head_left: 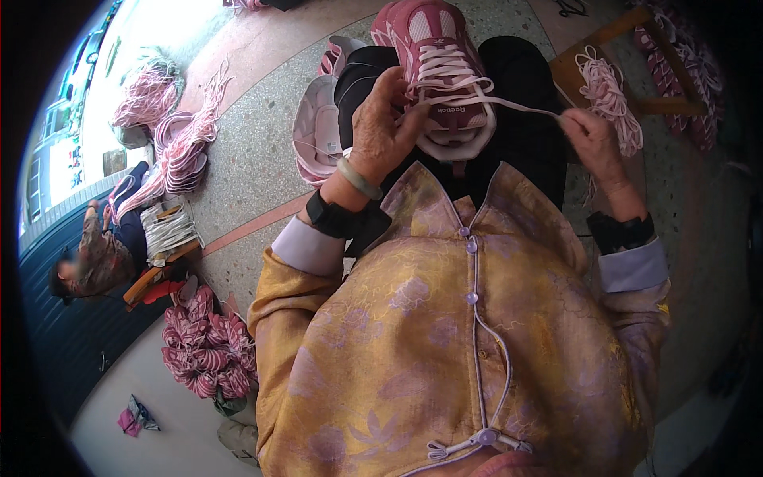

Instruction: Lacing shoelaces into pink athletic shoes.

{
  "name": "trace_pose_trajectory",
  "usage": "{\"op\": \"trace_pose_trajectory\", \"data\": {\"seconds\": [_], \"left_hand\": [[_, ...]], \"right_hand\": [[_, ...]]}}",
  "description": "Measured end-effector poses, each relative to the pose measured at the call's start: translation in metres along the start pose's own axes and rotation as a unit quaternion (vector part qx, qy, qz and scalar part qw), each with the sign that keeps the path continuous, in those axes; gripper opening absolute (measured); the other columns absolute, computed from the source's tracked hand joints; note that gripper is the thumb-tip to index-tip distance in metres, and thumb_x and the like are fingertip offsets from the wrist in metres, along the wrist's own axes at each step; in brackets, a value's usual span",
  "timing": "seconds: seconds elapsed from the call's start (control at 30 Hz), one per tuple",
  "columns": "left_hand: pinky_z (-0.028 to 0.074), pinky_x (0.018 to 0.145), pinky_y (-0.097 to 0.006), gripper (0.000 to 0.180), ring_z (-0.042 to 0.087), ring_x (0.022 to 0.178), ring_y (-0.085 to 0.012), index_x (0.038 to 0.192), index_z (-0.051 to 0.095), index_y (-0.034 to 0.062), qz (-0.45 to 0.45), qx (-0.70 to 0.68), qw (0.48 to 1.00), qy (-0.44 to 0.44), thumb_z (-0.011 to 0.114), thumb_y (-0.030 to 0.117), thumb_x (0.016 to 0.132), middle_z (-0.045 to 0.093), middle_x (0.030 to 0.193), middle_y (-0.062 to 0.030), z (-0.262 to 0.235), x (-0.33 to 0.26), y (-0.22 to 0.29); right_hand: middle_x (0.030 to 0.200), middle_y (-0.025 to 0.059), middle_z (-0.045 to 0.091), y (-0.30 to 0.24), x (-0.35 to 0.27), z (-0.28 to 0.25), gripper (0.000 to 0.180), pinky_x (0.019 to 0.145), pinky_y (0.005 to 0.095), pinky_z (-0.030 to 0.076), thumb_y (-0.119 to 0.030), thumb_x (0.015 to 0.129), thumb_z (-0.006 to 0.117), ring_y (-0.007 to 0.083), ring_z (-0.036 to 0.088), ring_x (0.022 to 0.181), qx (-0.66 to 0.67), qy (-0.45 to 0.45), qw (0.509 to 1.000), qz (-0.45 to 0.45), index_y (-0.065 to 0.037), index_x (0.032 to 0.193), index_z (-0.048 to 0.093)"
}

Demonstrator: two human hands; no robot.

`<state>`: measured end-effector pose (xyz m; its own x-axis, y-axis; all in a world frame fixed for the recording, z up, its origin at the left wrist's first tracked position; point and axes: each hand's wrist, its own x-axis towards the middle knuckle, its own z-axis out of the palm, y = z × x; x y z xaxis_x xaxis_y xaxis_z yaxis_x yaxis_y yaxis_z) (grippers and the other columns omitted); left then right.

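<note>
Head view: pink shoe (pixel 445 70) between both hands (pixel 383 127) (pixel 593 143).

From here the jacket (pixel 413 334), low in the frame, has a silky cloth sheen; the trousers (pixel 524 79), upper centre, look matt. The shoe (pixel 443 115) mixes mesh with smoother panels, its lace (pixel 517 106) woven. Speckled, stone-like floor (pixel 254 135); smooth, faintly glossy bangle (pixel 358 179).

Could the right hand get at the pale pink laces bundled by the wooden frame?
Probably yes: the bundle of pale pink laces is close by the right hand, with nothing apparent between them, though it would likely have to let go of the shoelace first.
</note>
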<state>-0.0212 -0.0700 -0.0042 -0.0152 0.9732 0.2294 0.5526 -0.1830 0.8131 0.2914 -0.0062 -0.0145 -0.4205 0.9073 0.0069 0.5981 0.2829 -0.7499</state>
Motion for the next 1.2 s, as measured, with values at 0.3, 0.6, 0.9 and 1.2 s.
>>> {"op": "trace_pose_trajectory", "data": {"seconds": [0.3,0.6,0.9,1.2], "left_hand": [[0.050,0.066,-0.032,0.073,0.063,0.077,-0.0244,0.124,0.032,0.0019,-0.009,0.073,0.997,-0.018,0.074,0.017,0.067,0.061,0.090,-0.0135,0.005,-0.011,-0.004],[0.049,0.062,-0.028,0.069,0.062,0.069,-0.0191,0.121,0.036,0.0016,-0.027,0.077,0.997,-0.010,0.076,0.016,0.066,0.062,0.086,-0.0125,0.001,0.023,-0.009],[0.047,0.054,-0.031,0.027,0.061,0.063,-0.0240,0.098,0.057,0.0033,0.029,0.244,0.966,-0.076,0.066,0.012,0.074,0.061,0.075,-0.0108,-0.053,0.003,0.008],[0.046,0.052,-0.032,0.013,0.060,0.064,-0.0260,0.090,0.060,0.0047,0.117,0.383,0.911,-0.099,0.060,0.004,0.076,0.061,0.076,-0.0098,-0.151,-0.005,-0.006]], "right_hand": [[0.091,0.0073,0.057,-0.051,0.034,0.059,0.038,0.070,0.0373,0.042,-0.028,0.072,0.066,0.0265,0.054,0.087,-0.173,0.060,0.954,-0.236,-0.004,0.100,0.055],[0.087,0.0153,0.058,-0.034,0.064,0.058,0.041,0.066,0.0347,0.047,-0.027,0.073,0.068,0.0319,0.058,0.078,0.049,0.030,0.983,-0.173,0.000,0.100,0.054],[0.085,0.0136,0.056,-0.029,0.018,-0.017,0.025,0.059,0.0365,0.047,-0.002,0.074,0.059,0.0315,0.059,0.073,-0.116,0.042,0.970,-0.211,-0.002,0.098,0.051],[0.084,0.0139,0.054,0.042,-0.008,-0.114,0.027,0.059,0.0362,0.046,0.005,0.074,0.056,0.0312,0.057,0.070,-0.302,0.042,0.912,-0.273,-0.002,0.100,0.056]]}}
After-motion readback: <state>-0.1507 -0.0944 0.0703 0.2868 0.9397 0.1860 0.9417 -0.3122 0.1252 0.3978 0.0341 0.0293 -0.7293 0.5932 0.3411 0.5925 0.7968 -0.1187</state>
